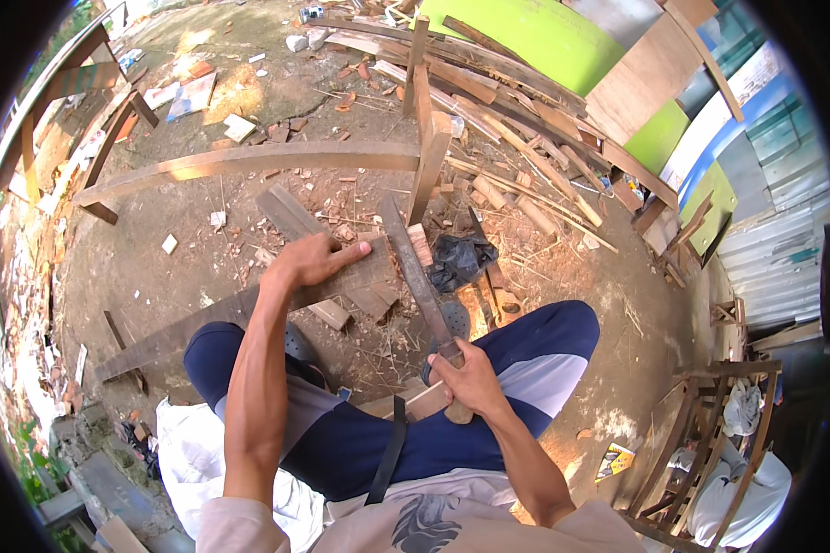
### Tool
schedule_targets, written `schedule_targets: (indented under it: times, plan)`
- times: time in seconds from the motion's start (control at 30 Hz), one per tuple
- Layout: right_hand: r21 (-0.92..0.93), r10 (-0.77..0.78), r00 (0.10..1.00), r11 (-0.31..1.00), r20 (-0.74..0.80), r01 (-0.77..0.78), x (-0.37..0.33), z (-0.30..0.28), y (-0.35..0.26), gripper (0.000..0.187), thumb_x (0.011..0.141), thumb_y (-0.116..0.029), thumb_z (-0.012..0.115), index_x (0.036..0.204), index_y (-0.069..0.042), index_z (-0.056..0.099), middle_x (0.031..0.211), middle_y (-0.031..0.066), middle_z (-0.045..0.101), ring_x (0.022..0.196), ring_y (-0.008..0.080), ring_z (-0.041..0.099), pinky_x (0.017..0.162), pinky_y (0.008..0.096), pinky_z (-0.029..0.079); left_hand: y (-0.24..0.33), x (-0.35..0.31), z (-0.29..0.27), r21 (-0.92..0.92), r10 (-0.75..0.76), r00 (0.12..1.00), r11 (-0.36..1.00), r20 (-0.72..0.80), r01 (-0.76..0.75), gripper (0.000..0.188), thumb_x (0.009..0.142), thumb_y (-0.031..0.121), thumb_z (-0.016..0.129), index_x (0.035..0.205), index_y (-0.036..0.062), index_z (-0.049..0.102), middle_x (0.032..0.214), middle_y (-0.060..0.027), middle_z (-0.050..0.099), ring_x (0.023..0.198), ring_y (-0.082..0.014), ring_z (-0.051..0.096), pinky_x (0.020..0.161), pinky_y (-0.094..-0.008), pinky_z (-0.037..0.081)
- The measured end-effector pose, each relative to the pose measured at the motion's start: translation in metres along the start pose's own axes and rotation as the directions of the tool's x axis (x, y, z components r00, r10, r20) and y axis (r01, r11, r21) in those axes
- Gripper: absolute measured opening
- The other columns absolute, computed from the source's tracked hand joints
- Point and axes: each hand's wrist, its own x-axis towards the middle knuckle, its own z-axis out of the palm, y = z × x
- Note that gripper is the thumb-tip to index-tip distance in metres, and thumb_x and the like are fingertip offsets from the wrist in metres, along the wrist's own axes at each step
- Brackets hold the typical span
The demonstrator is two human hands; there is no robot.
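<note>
My left hand (312,261) is closed over the upper edge of a long dark wooden plank (180,334), its thumb stretched along the top toward the plank's right end. The plank slants across in front of my knees, with its other end low at the left. In my right hand (473,378) is the wooden handle of a machete (417,276). Its dark, worn blade points away from me, with the tip up near the plank's right end. Whether blade and plank touch, I cannot tell. Part of the handle is hidden by my fingers.
A wooden sawhorse-like frame (277,158) stands ahead. Loose boards (369,297) and wood chips lie beneath the plank. A black plastic bag (461,258) is right of the blade. Piled timber (526,101) fills the far right; a wooden rack (701,442) stands near right.
</note>
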Motion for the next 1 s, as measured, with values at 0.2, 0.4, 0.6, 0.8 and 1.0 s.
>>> schedule_targets:
  times: [0.2, 0.4, 0.6, 0.8, 1.0]
  plan:
    - [0.438, -0.134, 0.918, 0.847, -0.373, 0.302, 0.001, 0.016, 0.011, 0.028, 0.096, -0.02, 0.072, 0.104, 0.003, 0.06, 0.063, 0.0031, 0.059, 0.046, 0.0108, 0.055, 0.043, 0.0292, 0.045, 0.01, -0.003, -0.006, -0.034, 0.019, 1.0, 0.999, 0.012, -0.019, 0.086, 0.094, 0.078, 0.047, 0.116, -0.001, 0.074, 0.107, -0.0269, 0.073, 0.106, -0.0408, 0.07, 0.093, -0.0473, 0.052]
    - [0.252, -0.071, 0.989, 0.962, -0.127, 0.101, -0.006, 0.004, -0.01, 0.026, 0.098, -0.018, 0.07, 0.104, 0.005, 0.059, 0.062, 0.0045, 0.059, 0.046, 0.0113, 0.055, 0.043, 0.0304, 0.045, 0.0, 0.0, -0.008, -0.016, -0.002, 1.0, 1.0, -0.026, 0.001, 0.086, 0.093, 0.078, 0.048, 0.114, -0.0014, 0.075, 0.105, -0.0276, 0.073, 0.105, -0.0407, 0.07, 0.091, -0.0476, 0.052]
    - [0.009, 0.066, 0.998, 0.998, 0.002, -0.066, 0.002, 0.001, -0.013, 0.017, 0.099, -0.013, 0.067, 0.095, -0.001, 0.056, 0.059, 0.0014, 0.052, 0.047, 0.0098, 0.052, 0.045, 0.0294, 0.046, 0.002, -0.001, -0.005, -0.019, -0.002, 1.0, 1.0, -0.018, 0.001, 0.086, 0.093, 0.078, 0.048, 0.115, -0.0015, 0.074, 0.107, -0.0271, 0.073, 0.106, -0.041, 0.07, 0.093, -0.0471, 0.052]
    - [0.292, -0.071, 0.952, 0.943, -0.299, 0.162, 0.001, 0.013, 0.003, 0.015, 0.1, -0.013, 0.067, 0.101, 0.0, 0.059, 0.062, 0.0017, 0.056, 0.047, 0.0089, 0.053, 0.045, 0.028, 0.046, 0.008, -0.002, -0.007, -0.045, 0.01, 1.0, 0.999, 0.001, -0.01, 0.088, 0.093, 0.079, 0.047, 0.117, -0.0016, 0.074, 0.111, -0.0271, 0.073, 0.109, -0.041, 0.069, 0.095, -0.0477, 0.051]
    - [0.278, -0.026, 0.991, 0.958, -0.134, 0.063, -0.004, 0.007, -0.008, 0.021, 0.097, -0.015, 0.071, 0.102, -0.001, 0.058, 0.064, 0.002, 0.057, 0.046, 0.0088, 0.053, 0.043, 0.0272, 0.045, 0.0, 0.003, -0.007, -0.034, 0.001, 0.999, 0.999, -0.033, -0.002, 0.086, 0.093, 0.078, 0.049, 0.116, -0.0017, 0.074, 0.107, -0.0275, 0.073, 0.107, -0.0406, 0.07, 0.094, -0.0474, 0.051]
